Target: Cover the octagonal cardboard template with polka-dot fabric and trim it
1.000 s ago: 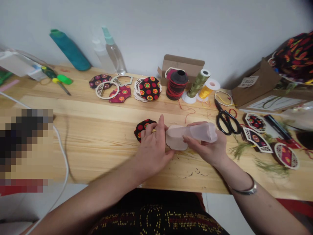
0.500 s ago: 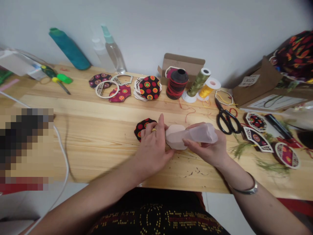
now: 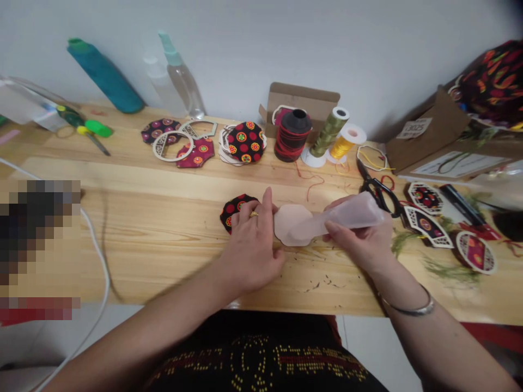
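Note:
My right hand is closed round a translucent plastic squeeze bottle. The bottle is tilted, its narrow end pointing left over a pale piece with a scalloped edge; whether the tip touches it I cannot tell. My left hand lies flat at the left of the pale piece, fingers stretched out and index finger pointing away from me. Under its fingertips, partly covered, is a black fabric-covered piece with red and orange flower dots.
Along the wall stand spray bottles, a red-and-black thread cone, green and yellow thread spools. Stacked patterned pieces lie left of them. Black-handled scissors and framed ornaments are at the right, beside a cardboard box.
My right hand has drawn the squeeze bottle to the right, uncovering more of the pale piece. My left hand stays in about the same place. The whole view has shifted slightly.

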Demonstrator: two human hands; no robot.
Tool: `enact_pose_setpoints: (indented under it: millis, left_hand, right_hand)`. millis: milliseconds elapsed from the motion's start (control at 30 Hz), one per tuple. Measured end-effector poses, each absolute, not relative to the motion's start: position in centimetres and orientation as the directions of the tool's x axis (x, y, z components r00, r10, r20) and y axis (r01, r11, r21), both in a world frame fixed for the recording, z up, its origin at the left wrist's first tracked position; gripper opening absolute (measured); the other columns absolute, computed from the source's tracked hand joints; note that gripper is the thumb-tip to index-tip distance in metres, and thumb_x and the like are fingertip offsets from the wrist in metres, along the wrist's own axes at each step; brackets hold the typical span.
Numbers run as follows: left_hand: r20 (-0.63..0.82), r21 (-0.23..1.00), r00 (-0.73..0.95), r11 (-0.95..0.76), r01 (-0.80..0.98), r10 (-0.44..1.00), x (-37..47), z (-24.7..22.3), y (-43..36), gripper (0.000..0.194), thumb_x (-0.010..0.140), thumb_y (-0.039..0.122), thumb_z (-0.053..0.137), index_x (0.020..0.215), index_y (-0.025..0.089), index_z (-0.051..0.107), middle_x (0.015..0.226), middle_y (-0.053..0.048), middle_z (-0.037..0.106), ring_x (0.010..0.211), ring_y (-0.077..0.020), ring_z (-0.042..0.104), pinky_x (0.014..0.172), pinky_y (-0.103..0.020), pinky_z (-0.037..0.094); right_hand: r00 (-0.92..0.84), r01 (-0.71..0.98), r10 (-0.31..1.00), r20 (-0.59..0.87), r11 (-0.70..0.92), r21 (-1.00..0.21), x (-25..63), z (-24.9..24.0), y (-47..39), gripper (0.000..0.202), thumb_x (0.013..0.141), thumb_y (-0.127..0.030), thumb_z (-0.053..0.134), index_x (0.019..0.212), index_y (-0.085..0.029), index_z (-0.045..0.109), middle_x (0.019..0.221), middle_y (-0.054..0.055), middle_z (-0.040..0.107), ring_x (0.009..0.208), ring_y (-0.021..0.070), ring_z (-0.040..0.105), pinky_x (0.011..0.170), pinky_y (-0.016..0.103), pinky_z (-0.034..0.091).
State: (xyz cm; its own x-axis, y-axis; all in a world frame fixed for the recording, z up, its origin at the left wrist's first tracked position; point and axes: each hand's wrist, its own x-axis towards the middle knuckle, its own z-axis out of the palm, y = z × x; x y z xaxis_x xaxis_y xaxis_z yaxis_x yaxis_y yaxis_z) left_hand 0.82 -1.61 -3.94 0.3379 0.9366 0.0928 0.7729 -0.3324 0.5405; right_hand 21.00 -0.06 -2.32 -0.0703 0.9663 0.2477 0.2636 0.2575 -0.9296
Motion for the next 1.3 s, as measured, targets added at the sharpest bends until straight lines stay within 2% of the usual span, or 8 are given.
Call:
enact_pose_setpoints:
  millis: [367, 600, 1067, 1300]
  left_hand:
    - [0.125, 0.529, 0.342, -0.355, 0.771, 0.931, 0.81, -4.06, -1.69, 0.104, 0.064, 0.012, 0.053, 0.149, 0.013, -0.007, 0.125, -0.014, 0.054, 0.116, -0.0368, 0.037, 0.093, -0.054, 0.034]
    - [0.186, 0.539, 0.326, -0.374, 0.755, 0.927, 0.68, -4.53, -1.47, 0.091, 0.074, 0.008, 0.045, 0.149, 0.012, -0.006, 0.12, -0.014, 0.057, 0.111, -0.0344, 0.041, 0.091, -0.052, 0.034]
    - [0.156, 0.543, 0.31, -0.343, 0.766, 0.938, 0.87, -4.38, -1.4, 0.094, 0.074, 0.012, 0.05, 0.149, 0.015, -0.007, 0.121, -0.013, 0.057, 0.111, -0.0349, 0.04, 0.091, -0.054, 0.033]
    - [0.147, 0.551, 0.301, -0.331, 0.766, 0.942, 0.85, -4.34, -1.29, 0.092, 0.074, 0.013, 0.05, 0.149, 0.014, -0.004, 0.119, -0.013, 0.058, 0.111, -0.0349, 0.041, 0.091, -0.053, 0.033]
  right_hand:
    - [-0.174, 0.294, 0.952, 0.251, 0.294, -0.91, 20.6, -2.09, -0.53, 0.014, 0.069, -0.021, 0.071, 0.08, -0.019, 0.062, 0.061, -0.001, 0.063, 0.047, 0.0099, 0.054, 0.043, 0.022, 0.045]
    - [-0.209, 0.303, 0.942, 0.264, 0.319, -0.898, 20.53, -2.35, -0.52, 0.016, 0.068, -0.019, 0.071, 0.08, -0.018, 0.062, 0.065, 0.0, 0.065, 0.049, 0.0101, 0.055, 0.044, 0.022, 0.046]
    - [-0.246, 0.357, 0.929, 0.278, 0.353, -0.865, 20.62, -2.25, -0.54, 0.01, 0.071, -0.021, 0.069, 0.075, -0.021, 0.06, 0.06, -0.001, 0.061, 0.051, 0.0122, 0.054, 0.045, 0.025, 0.044]
    - [-0.253, 0.319, 0.922, 0.292, 0.365, -0.875, 20.64, -2.05, -0.53, 0.01, 0.071, -0.019, 0.068, 0.076, -0.021, 0.059, 0.065, 0.0, 0.063, 0.051, 0.0112, 0.055, 0.044, 0.024, 0.045]
